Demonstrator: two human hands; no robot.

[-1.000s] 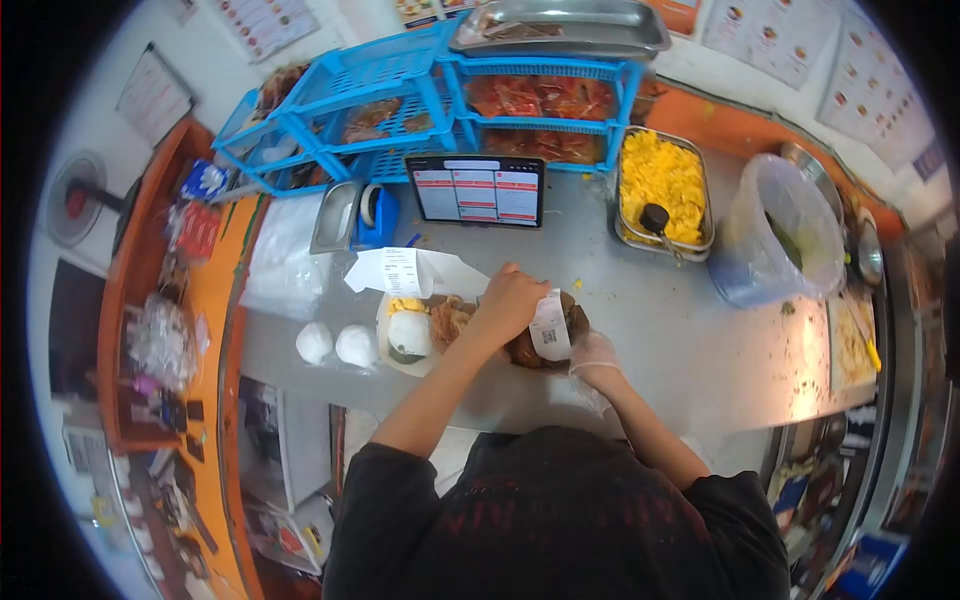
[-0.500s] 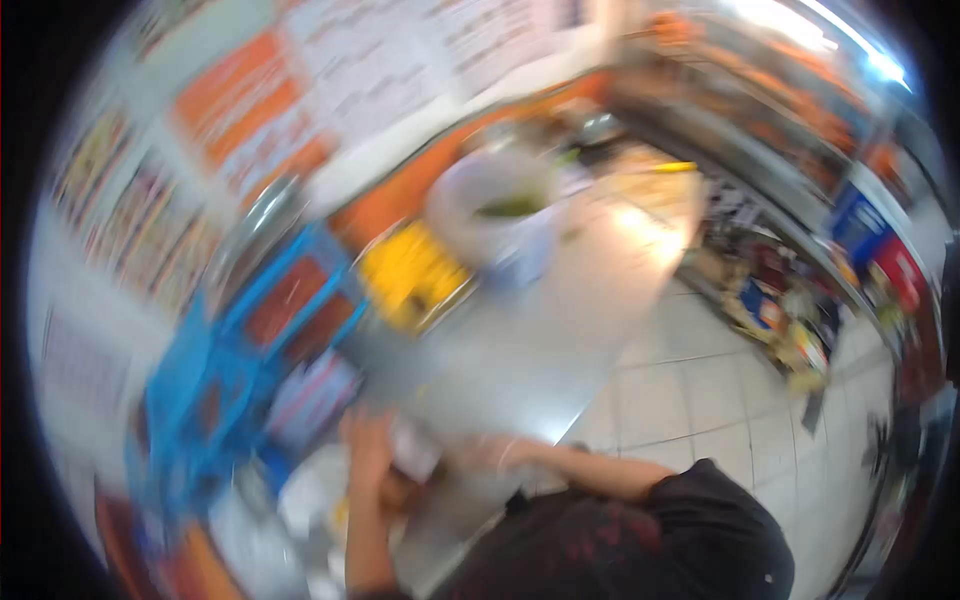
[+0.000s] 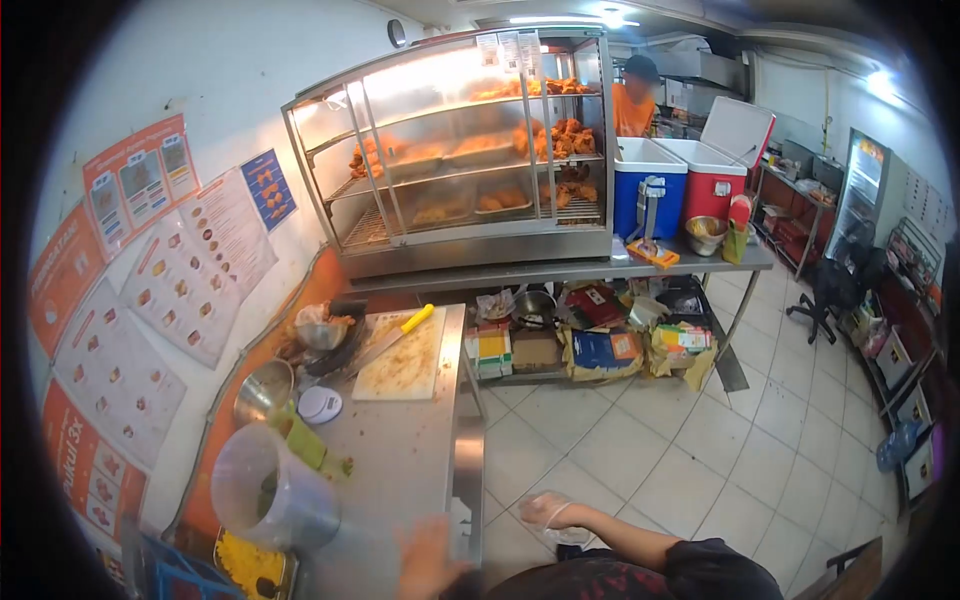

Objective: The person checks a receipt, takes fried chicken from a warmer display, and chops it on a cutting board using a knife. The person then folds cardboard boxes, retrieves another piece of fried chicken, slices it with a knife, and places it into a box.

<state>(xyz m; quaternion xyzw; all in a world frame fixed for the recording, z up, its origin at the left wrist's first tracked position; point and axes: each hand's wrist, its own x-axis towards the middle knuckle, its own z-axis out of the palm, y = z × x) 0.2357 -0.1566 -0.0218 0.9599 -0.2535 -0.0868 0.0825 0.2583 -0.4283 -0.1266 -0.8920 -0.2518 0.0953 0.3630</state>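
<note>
Left hand [image 3: 430, 555] blurred over desk [image 3: 390, 450], grip can't be told. Right hand [image 3: 548, 512], gloved, out past the desk edge; nothing visible in it, closure unclear. Bucket [image 3: 305, 500] and yellow food [image 3: 245, 565] on desk, left side. Knife [image 3: 418, 319] lies idle; cutting board [image 3: 400, 375] stained, unwiped.

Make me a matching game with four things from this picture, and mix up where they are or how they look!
Things:
1. Right hand
2. Left hand
3. Knife with a yellow handle
4. Red cooler

Places and looks:
A. Lying on a cutting board
B. Has its white lid up
C. Blurry, near the edge of the steel counter
D. Wearing a clear glove

Right pairs: 1-D, 2-C, 3-A, 4-B
</note>
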